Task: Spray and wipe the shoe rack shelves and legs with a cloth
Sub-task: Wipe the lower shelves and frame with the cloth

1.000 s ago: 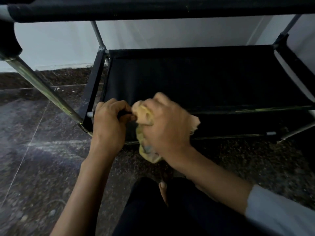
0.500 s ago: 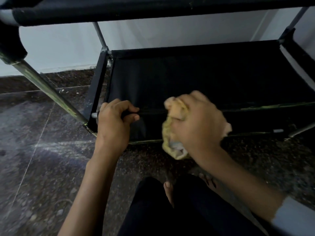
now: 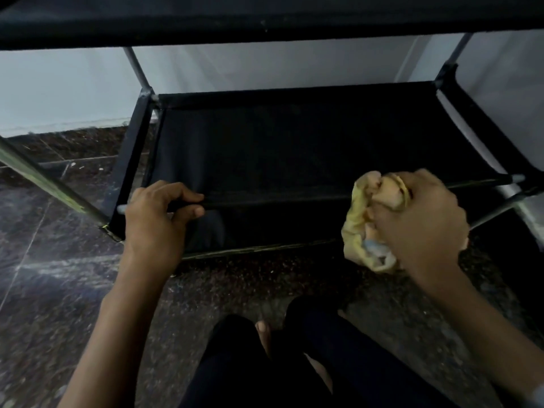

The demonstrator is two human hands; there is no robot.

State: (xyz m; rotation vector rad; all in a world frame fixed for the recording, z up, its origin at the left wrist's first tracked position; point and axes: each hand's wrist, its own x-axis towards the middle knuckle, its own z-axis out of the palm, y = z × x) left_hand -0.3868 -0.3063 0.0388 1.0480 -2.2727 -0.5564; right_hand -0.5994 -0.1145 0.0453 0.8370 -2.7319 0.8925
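Note:
The shoe rack's lower black fabric shelf (image 3: 294, 148) stretches across the middle of the head view, with its front rail (image 3: 265, 201) running left to right. My left hand (image 3: 156, 219) grips the left end of that rail. My right hand (image 3: 424, 225) holds a crumpled yellow cloth (image 3: 360, 231) bunched around the rail near its right end. An upper black shelf (image 3: 265, 22) spans the top of the view. Metal legs show at the left front (image 3: 44, 178) and back left (image 3: 138, 69). No spray bottle is in view.
The rack stands on a dark speckled stone floor (image 3: 59, 290) against a white wall (image 3: 73, 89). My knees in dark trousers (image 3: 265, 363) and a bare foot (image 3: 263, 334) are close below the rack's front. A lower front rail (image 3: 259, 248) sits near the floor.
My right hand has slid the cloth along the front rail from beside my left hand to the rail's right end. My left hand has kept its grip on the rail.

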